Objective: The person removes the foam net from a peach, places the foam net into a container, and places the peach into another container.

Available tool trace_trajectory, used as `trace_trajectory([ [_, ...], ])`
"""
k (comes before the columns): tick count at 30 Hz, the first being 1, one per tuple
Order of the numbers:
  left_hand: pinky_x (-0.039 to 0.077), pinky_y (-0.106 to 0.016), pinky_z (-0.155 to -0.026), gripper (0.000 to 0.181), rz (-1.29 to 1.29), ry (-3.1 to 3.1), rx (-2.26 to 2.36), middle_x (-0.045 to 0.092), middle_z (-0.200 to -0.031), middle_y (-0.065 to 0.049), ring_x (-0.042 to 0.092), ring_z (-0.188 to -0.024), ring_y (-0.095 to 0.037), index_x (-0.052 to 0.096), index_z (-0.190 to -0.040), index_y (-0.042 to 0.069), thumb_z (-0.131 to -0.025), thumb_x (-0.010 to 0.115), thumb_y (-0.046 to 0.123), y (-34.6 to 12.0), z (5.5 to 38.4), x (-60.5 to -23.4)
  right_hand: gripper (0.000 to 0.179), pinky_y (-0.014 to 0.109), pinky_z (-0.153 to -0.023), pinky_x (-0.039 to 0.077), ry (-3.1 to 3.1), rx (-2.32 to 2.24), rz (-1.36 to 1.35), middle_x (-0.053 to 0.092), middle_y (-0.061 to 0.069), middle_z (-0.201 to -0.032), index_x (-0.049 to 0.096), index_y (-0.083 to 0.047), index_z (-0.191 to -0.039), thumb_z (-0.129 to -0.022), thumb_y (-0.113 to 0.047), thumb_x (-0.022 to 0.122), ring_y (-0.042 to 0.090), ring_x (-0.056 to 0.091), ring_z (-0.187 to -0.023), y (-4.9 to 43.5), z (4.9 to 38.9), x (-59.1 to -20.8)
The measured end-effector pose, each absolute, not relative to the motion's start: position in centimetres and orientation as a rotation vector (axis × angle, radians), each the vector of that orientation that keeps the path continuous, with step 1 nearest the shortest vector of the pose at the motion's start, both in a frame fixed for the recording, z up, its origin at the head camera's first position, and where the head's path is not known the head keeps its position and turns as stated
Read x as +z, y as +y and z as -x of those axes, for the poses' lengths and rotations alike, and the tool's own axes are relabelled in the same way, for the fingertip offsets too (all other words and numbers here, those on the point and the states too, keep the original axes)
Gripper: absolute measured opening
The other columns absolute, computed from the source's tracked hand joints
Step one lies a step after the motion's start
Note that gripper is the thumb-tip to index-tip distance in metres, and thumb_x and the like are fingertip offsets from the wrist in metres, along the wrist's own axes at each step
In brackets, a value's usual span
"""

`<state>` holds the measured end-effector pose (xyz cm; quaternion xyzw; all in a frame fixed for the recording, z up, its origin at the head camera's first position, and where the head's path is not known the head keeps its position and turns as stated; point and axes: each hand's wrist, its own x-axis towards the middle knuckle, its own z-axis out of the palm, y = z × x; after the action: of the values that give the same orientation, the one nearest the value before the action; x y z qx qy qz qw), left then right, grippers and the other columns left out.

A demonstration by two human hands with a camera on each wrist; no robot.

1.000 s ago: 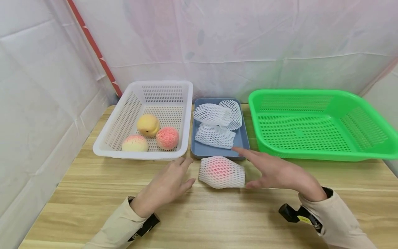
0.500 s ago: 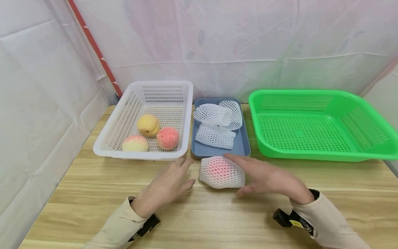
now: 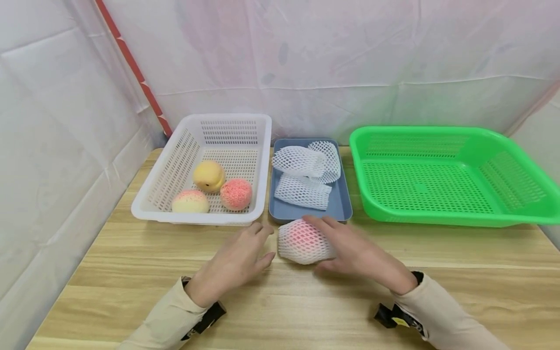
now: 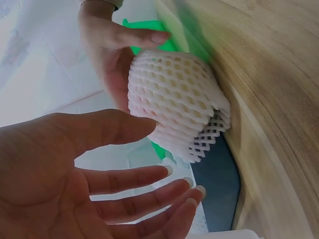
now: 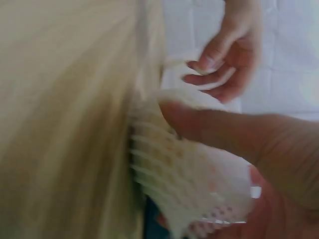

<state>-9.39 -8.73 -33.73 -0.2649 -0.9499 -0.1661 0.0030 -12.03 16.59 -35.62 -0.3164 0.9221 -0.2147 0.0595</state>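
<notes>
A pinkish peach [image 3: 304, 240] in a white foam net sleeve lies on the table in front of the blue tray. My right hand [image 3: 354, 248] holds it from the right, fingers over its top far side and thumb along its near side; the palm covers the sleeve's right end. In the right wrist view, the thumb [image 5: 214, 127] crosses the net. My left hand [image 3: 236, 260] stays just left of the peach, fingers extended and apart from it. The left wrist view shows the sleeve's open end [image 4: 207, 134] facing that hand.
A white basket [image 3: 140, 204] at the left holds three peaches: a yellow one [image 3: 208, 176], a pink one [image 3: 236, 194] and a pale one [image 3: 190, 201]. The blue tray [image 3: 339, 204] holds several foam net sleeves [image 3: 303, 192]. At the right stands a green basket [image 3: 420, 187].
My right hand has moved left from beside the sleeve's right end onto the peach, which has shifted slightly left. My left hand has stayed in place.
</notes>
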Motion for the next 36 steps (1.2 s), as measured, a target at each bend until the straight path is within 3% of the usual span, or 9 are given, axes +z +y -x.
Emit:
trace_trajectory([
  [11,0.056,-0.039,-0.078,0.039,0.898,-2.95,-0.555,0.062,-0.106,-0.018,0.062,-0.094,-0.029,0.062,-0.115,-0.005,-0.084,0.073,0.016,-8.6,9.2,-33.8,0.093,0.052,-0.081,0.053,2.989,-0.655,1.019,0.059,0.012,-0.12,0.05,-0.013,-0.136,-0.054,-0.025,0.091,0.032,0.063,-0.096,15.3,11.9,-37.0],
  [16,0.056,-0.036,-0.076,0.037,0.917,-2.922,-0.531,0.063,-0.103,-0.016,0.062,-0.091,-0.027,0.063,-0.113,-0.004,-0.084,0.073,0.016,-8.5,9.0,-33.7,0.089,0.045,-0.076,0.056,3.021,-0.701,1.091,0.061,0.01,-0.118,0.055,-0.012,-0.131,-0.05,-0.024,0.089,0.027,0.064,-0.092,15.3,12.0,-37.2],
  [28,0.056,-0.032,-0.076,0.03,0.847,-2.841,-0.67,0.065,-0.102,-0.01,0.064,-0.09,-0.02,0.065,-0.112,-0.001,-0.085,0.071,0.012,-8.7,8.1,-31.1,0.085,0.049,-0.086,0.053,3.012,-1.095,1.149,0.063,0.009,-0.118,0.058,-0.007,-0.127,-0.048,-0.017,0.088,0.028,0.062,-0.103,17.1,13.2,-35.2],
  [36,0.055,-0.025,-0.068,0.019,0.874,-2.753,-0.901,0.067,-0.098,-0.011,0.063,-0.08,-0.017,0.065,-0.108,-0.002,-0.09,0.061,0.0,-8.5,10.1,-29.9,0.081,0.041,-0.081,0.051,2.995,-1.267,1.113,0.064,0.005,-0.118,0.06,-0.011,-0.124,-0.048,-0.013,0.087,0.02,0.06,-0.102,18.1,13.8,-33.4],
])
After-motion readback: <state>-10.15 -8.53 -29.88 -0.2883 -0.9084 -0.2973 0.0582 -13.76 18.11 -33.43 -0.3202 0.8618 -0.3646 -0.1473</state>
